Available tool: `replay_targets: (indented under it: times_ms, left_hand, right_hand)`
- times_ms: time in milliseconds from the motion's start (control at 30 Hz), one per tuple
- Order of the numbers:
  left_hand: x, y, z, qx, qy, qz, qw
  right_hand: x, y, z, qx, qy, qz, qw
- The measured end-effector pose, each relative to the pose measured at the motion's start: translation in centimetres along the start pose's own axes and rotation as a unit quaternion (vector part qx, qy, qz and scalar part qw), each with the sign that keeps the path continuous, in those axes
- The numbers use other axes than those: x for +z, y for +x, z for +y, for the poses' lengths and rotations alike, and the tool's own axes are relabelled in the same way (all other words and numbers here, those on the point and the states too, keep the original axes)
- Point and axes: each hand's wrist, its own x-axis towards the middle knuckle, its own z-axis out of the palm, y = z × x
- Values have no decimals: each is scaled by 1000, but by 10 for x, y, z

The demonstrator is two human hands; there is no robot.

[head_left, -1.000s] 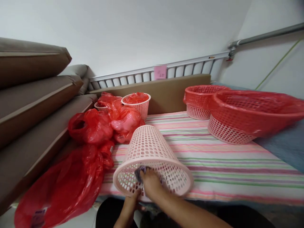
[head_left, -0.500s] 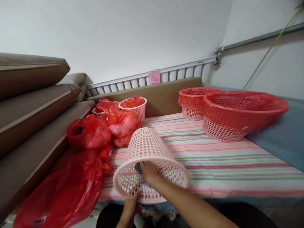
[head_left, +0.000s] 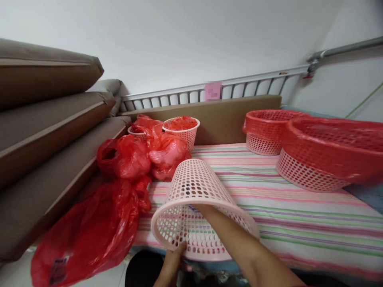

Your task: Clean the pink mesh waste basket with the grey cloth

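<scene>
A pale pink perforated plastic basket (head_left: 196,179) lies tilted on the striped cloth, its wide mouth facing me. My left hand (head_left: 176,257) is closed on the lower rim, thumb inside and fingers beneath. My right hand (head_left: 205,210) reaches deep into the basket, its fingers mostly hidden by the upper wall. A bit of bluish-purple cloth (head_left: 193,207) shows beside that hand, which holds it against the inside. To the left, a loose red plastic bag (head_left: 86,235) droops over the edge.
Bunched red bags (head_left: 125,157) and a small lined basket (head_left: 188,135) stand behind left. Two baskets covered with red plastic, one round (head_left: 263,143) and one larger (head_left: 311,171), sit right. Stacked cushions (head_left: 54,139) rise at left; a radiator (head_left: 173,99) runs along the wall.
My right hand has pushed deeper into the basket with the cloth, so its fingers are now out of sight. My left hand stays on the rim. The view has shifted, moving things rightward.
</scene>
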Motion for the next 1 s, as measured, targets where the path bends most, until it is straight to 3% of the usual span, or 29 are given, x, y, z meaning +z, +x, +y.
replay_targets:
  times_ms: [100, 300, 400, 567, 667, 867, 1000]
  left_hand:
    - [0, 3, -4, -2, -4, 3, 1000]
    - [-6, 11, -8, -32, 8, 19, 999]
    - [-22, 12, 4, -36, 20, 41, 998]
    - [-44, 6, 28, 47, 48, 80, 995]
    - [-31, 3, 24, 75, 16, 70, 995]
    - [13, 16, 4, 45, -45, 20, 998]
    - [18, 27, 2, 18, -30, 20, 999]
  right_hand:
    - [8, -11, -10, -26, -57, -12, 998]
    - [28, -54, -12, -48, -222, -115, 967]
    - [25, -61, -16, -63, -281, -122, 950]
    - [15, -61, -28, -70, -321, -134, 935]
    - [4, -57, -25, -67, -325, -121, 936]
    - [-30, -39, 4, -13, -340, -104, 935]
    - [-27, -60, 9, -41, -329, -133, 934]
